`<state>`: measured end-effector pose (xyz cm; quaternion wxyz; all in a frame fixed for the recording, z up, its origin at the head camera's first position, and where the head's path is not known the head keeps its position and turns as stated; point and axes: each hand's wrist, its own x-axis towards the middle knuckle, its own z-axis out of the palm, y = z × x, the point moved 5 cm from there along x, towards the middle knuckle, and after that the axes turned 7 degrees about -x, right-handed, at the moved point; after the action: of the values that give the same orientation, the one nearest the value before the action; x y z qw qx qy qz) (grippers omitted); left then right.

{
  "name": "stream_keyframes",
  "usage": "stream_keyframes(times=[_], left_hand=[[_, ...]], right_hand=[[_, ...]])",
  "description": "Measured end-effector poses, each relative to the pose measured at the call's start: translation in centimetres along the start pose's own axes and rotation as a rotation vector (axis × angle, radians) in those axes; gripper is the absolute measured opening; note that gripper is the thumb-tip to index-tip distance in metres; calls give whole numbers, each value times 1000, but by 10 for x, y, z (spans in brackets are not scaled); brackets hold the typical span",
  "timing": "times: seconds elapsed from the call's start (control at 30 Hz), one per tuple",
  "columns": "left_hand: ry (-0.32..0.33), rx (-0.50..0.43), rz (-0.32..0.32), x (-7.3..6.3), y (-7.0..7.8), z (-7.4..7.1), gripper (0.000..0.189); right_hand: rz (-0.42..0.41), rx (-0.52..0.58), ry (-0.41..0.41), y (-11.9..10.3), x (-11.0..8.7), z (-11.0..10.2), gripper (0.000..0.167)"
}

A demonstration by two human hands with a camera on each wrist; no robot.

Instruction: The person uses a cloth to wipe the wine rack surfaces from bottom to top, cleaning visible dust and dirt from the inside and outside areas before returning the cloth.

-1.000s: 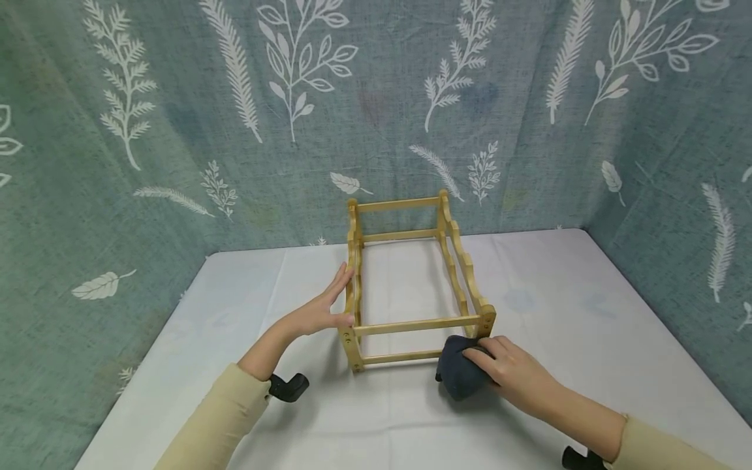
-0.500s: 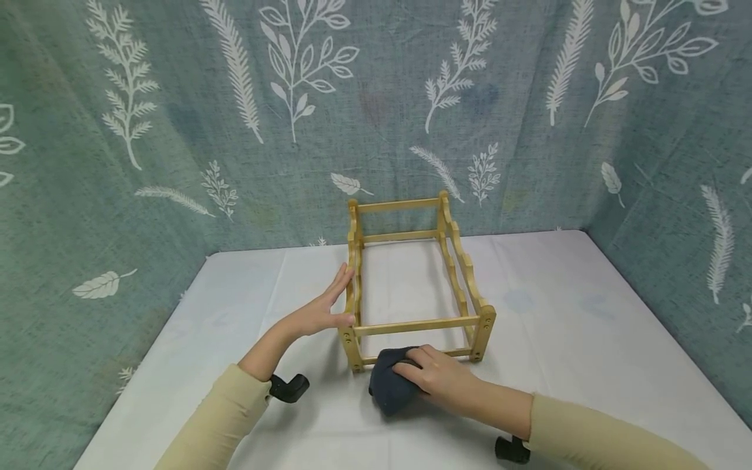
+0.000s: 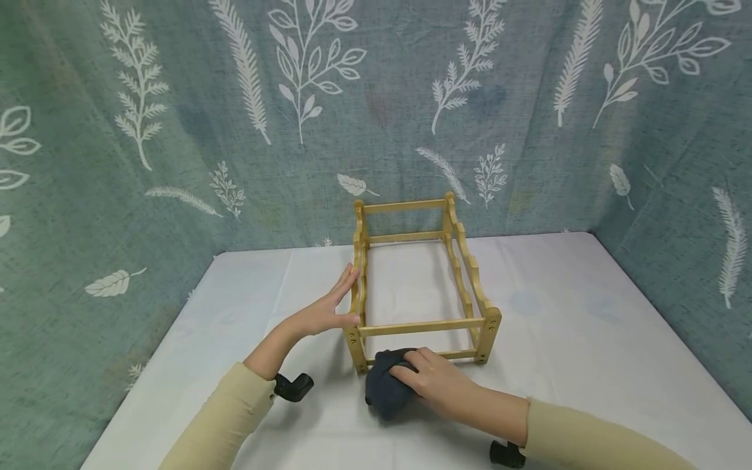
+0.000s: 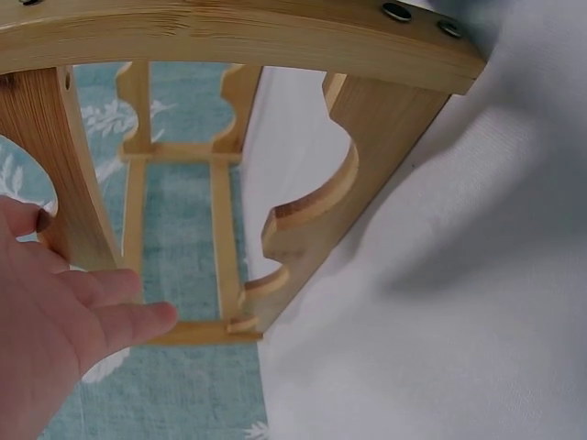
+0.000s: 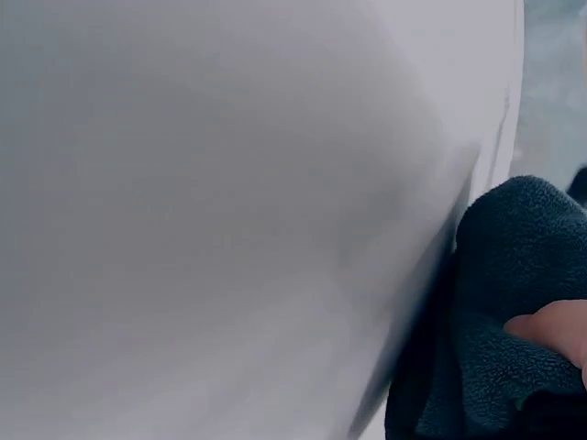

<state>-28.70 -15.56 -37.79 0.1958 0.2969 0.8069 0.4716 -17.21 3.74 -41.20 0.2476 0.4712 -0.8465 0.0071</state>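
A light wooden rack [image 3: 431,325] with scalloped side rails stands on the white-covered table. My left hand [image 3: 320,315] rests against its left side, the fingers spread and fairly straight along the upper rail; the left wrist view shows that hand [image 4: 64,312] beside a notched rail [image 4: 316,197]. Bunched in my right hand [image 3: 437,385] is a dark navy cloth [image 3: 388,388], held at the rack's lower front bar. In the right wrist view the cloth [image 5: 518,257] looks fluffy, with the thumb [image 5: 555,330] pressing into it; the other fingers are hidden there.
The white tablecloth [image 3: 558,326] spreads around the rack on both sides. A blue-green curtain with white leaf prints [image 3: 399,143] hangs close behind the rack and at both sides. Black camera mounts [image 3: 294,387] sit at the wrists.
My right hand has moved left with the cloth along the front lower bar, from the right corner toward the left one. The left hand stays on the rack. The view has shifted slightly.
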Motion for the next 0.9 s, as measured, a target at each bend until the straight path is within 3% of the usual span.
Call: stream_keyframes(times=[0.23, 0.4, 0.53, 0.67, 0.77, 0.9], left_hand=[[-4, -11, 1, 0, 0, 0, 113], [1, -11, -10, -1, 0, -1, 112], [1, -10, -14, -2, 0, 0, 111], [-1, -8, -11, 0, -1, 1, 111], [-6, -10, -8, 1, 1, 1, 112], [-10, -5, -6, -1, 3, 0, 112]], right_hand=[[91, -68, 2, 32, -62, -12, 56], [121, -97, -16, 50, -86, -36, 59], [126, -80, 63, 61, -86, -69, 60], [102, -64, 196, 70, -80, -98, 32], [88, -56, 246, 72, -73, -105, 51], [92, -20, 247, 70, -59, -104, 31]])
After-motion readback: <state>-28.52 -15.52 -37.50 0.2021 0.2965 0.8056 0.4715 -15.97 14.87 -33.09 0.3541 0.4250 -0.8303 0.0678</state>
